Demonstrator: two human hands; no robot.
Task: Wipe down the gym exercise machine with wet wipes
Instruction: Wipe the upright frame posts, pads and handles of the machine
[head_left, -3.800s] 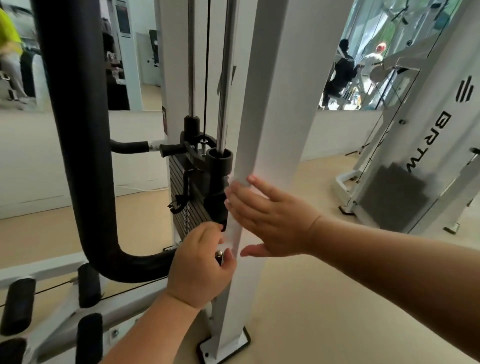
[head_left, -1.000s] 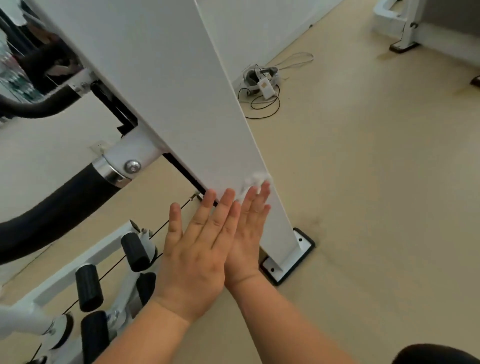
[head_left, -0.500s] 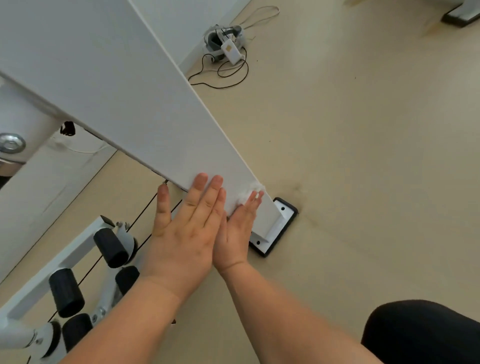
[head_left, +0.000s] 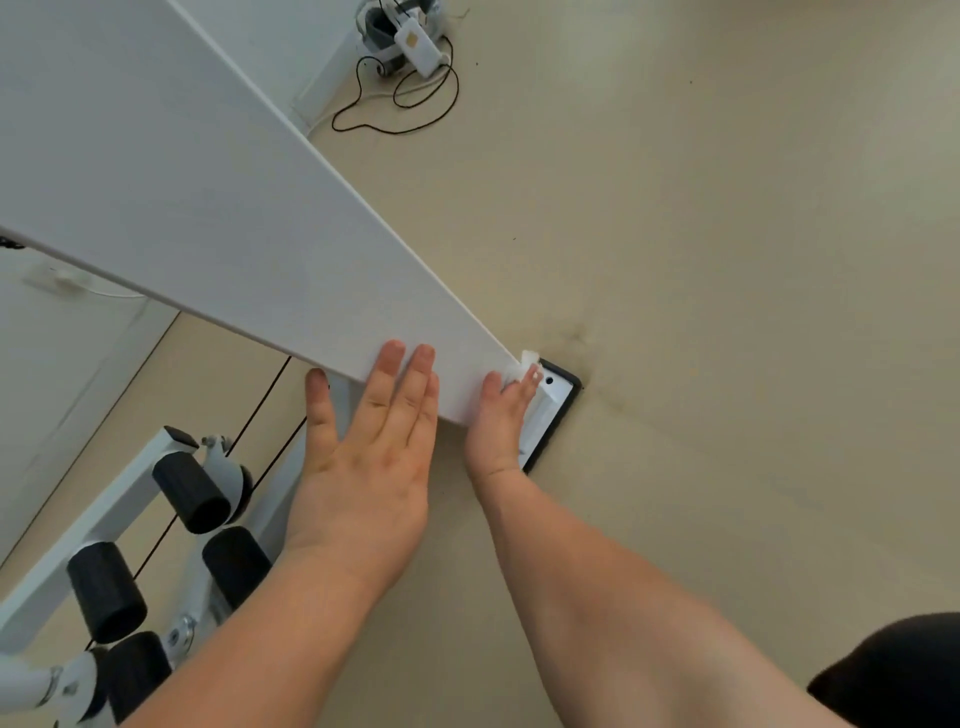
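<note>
The white post of the machine cuts across on a slant, with its long axis running from upper left down to lower right. Its foot meets the black-edged base plate on the floor. The wet wipe is bunched right at the post's right-hand edge, just above that plate. The right hand has it pinned there under pretty straight fingertips, pressing rather than pinching as far as I can see. The left hand is spread flat, fingers straight, tips on the post's near face just beside the right hand. There's loads of bare floor off to the right. The left side is tight with black foam rollers and thin cables. A gadget with cords sits well apart up top.
</note>
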